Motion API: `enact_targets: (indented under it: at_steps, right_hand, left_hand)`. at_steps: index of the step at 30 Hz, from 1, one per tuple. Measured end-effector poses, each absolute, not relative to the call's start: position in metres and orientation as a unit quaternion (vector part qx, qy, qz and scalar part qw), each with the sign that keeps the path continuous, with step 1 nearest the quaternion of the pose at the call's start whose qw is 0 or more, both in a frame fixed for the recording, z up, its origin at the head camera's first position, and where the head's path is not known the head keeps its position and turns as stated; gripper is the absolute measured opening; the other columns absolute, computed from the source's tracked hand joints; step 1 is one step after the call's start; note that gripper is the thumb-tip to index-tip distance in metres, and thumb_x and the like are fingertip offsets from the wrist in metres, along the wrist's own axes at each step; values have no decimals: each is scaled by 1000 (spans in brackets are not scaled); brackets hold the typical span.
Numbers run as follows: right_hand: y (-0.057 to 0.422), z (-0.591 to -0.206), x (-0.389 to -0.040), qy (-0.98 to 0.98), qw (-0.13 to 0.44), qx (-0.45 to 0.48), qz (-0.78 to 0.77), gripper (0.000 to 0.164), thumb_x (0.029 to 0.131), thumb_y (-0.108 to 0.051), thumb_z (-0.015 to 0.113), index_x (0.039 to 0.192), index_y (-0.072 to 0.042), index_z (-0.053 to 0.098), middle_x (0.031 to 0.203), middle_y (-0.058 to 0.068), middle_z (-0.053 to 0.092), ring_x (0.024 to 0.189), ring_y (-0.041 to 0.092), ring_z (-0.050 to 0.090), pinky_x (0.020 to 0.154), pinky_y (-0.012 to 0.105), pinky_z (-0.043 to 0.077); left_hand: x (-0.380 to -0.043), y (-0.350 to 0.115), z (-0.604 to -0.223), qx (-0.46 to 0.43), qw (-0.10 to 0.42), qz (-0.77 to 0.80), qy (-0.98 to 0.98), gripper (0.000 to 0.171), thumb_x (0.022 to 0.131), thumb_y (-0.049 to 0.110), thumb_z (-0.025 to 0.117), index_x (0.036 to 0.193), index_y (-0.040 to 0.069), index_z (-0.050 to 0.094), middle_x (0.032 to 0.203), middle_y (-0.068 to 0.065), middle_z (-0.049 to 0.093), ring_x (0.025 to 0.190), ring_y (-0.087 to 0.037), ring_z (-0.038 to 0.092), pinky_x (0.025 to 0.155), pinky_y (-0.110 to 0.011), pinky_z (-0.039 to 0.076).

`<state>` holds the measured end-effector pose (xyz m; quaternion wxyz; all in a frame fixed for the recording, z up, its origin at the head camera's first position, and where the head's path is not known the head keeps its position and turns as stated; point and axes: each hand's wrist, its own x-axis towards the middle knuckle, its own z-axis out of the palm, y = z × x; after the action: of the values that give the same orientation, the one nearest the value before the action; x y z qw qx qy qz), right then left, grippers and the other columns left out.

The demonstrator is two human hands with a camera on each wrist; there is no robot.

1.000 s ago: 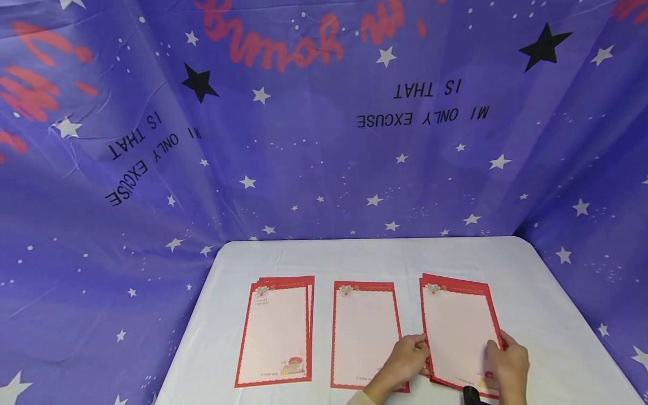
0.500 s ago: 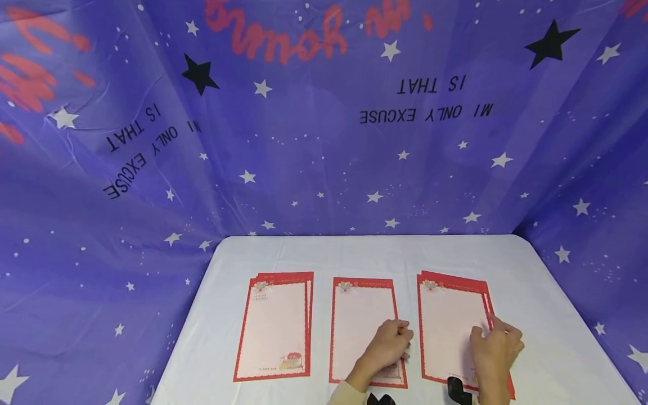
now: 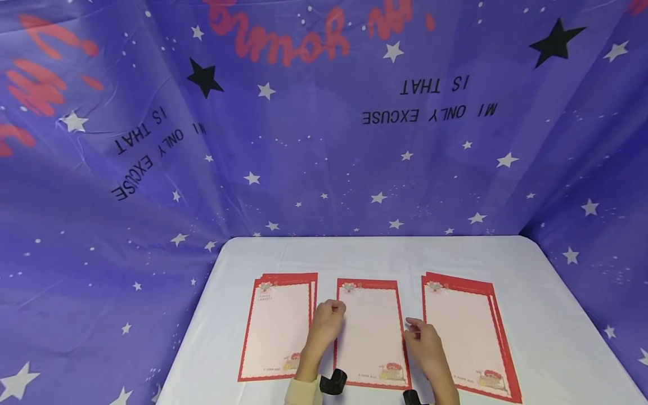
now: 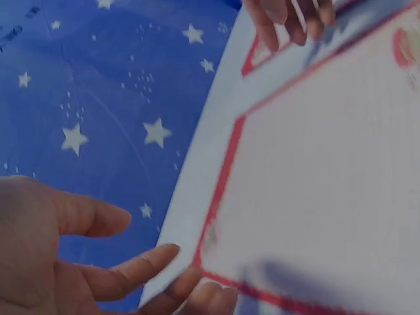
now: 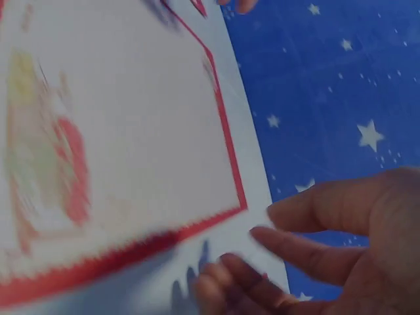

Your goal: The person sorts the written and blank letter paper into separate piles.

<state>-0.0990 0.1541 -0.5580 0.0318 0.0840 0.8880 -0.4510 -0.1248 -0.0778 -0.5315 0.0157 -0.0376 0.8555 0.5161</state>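
Observation:
Three red-bordered sheets or stacks of paper lie side by side in the head view. My left hand [image 3: 325, 323] is over the left edge of the middle sheet [image 3: 369, 332], its fingers loosely bent and holding nothing. On the other side of that sheet, my right hand [image 3: 424, 344] is by its right edge, in front of the right stack [image 3: 460, 326]. Both wrist views show spread, relaxed fingers, the left ones [image 4: 144, 266] at a corner of the sheet and the right ones [image 5: 308, 252] just off its border.
The left stack [image 3: 278, 329] has a second sheet peeking out behind its top one, as does the right stack. A white cloth [image 3: 374, 256] covers the table, and a purple star-printed curtain [image 3: 324, 140] rises along its back and sides.
The right stack was squared between both hands, then released. My left hand has moved left across the middle sheet to its left edge; my right hand has moved left beside that sheet.

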Motion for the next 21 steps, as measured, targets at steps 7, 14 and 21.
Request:
enact_targets:
  at_steps: [7, 14, 21]
  right_hand:
    - [145, -563, -98, 886, 48, 98, -451, 41, 92, -4, 60, 124, 21, 62, 102, 19, 68, 91, 26, 63, 80, 38, 51]
    - [144, -567, -98, 884, 40, 103, -455, 37, 93, -5, 59, 122, 19, 64, 94, 11, 68, 83, 18, 58, 73, 31, 48]
    - [143, -576, -99, 872, 19, 92, -481, 41, 88, 3, 59, 124, 20, 64, 88, 8, 63, 75, 13, 52, 65, 23, 43]
  left_hand:
    - [-122, -97, -577, -57, -2, 519, 853, 37, 93, 14, 57, 59, 18, 45, 53, 11, 40, 52, -9, 39, 47, -28, 35]
    - [-114, -99, -557, -66, 35, 522, 850, 42, 93, 9, 58, 56, 18, 40, 51, 11, 33, 48, -7, 35, 46, -23, 32]
    - [-113, -97, -557, -48, 49, 527, 847, 25, 94, 5, 59, 89, -13, 74, 62, -3, 51, 59, -13, 41, 50, -26, 31]
